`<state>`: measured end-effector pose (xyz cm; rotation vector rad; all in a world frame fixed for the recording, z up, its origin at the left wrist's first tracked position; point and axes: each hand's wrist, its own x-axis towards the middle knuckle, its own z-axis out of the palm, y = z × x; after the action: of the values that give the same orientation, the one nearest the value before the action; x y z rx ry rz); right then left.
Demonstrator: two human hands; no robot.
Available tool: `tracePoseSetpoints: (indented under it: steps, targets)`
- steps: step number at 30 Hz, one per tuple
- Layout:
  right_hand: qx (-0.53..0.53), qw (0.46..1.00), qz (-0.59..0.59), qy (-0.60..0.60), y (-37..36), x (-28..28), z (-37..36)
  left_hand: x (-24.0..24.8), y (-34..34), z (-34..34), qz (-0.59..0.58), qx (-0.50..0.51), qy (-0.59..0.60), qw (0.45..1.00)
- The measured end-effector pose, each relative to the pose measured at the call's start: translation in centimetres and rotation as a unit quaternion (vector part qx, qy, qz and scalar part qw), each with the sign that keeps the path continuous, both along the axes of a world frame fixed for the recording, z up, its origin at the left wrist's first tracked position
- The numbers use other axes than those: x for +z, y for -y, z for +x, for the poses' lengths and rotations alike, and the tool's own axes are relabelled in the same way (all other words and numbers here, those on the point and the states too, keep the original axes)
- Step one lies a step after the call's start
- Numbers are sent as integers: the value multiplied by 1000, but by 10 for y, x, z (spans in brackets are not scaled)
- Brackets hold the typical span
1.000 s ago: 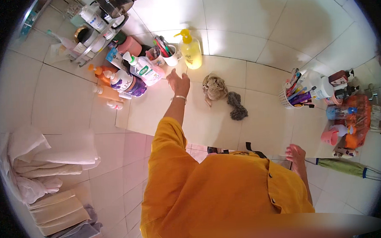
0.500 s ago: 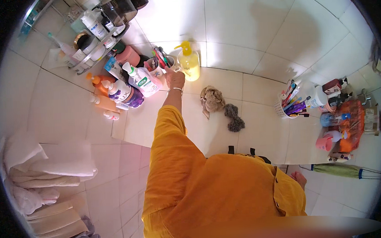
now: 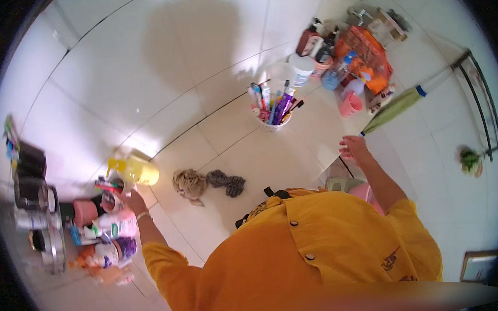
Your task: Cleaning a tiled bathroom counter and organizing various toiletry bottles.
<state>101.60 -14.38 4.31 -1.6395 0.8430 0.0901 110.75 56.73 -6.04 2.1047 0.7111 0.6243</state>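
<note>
My left fingers have little room: the yellow pump bottle stands just beside them on the wall side, while the patterned cup and pink pump bottle crowd their left. Rightward I can slide over bare worktop, passing behind the beige mesh scrubber and grey scourer. Farther along, the toothbrush basket blocks the wall side; open space separates it from my right fingers.

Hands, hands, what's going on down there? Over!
Left hand beside yellow plastic pump bottle, grip unclear. Right hand loosely open, nothing seen in it. Pink-and-white plastic pump bottle close to left hand.
</note>
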Motion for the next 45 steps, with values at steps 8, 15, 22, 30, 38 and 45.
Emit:
tracePoseSetpoints:
  steps: [8,15,22,30,38,45]
  targets:
    - [-17,990,-134,39,33,1,98,-26,23,-107,108,6,-21,994]
    - [-29,902,-421,92,164,-29,156,-11,151,-178,53,-33,-220,974]
    - [76,775,-607,159,134,57,208,-1,198,-212,6,1,-172,985]
    - [159,776,-604,87,151,36,248,0,211,-222,6,40,-202,979]
    - [150,675,-721,50,158,20,252,-3,230,-229,21,29,-212,977]
    - [158,627,-730,221,140,39,293,3,249,-227,10,5,-143,990]
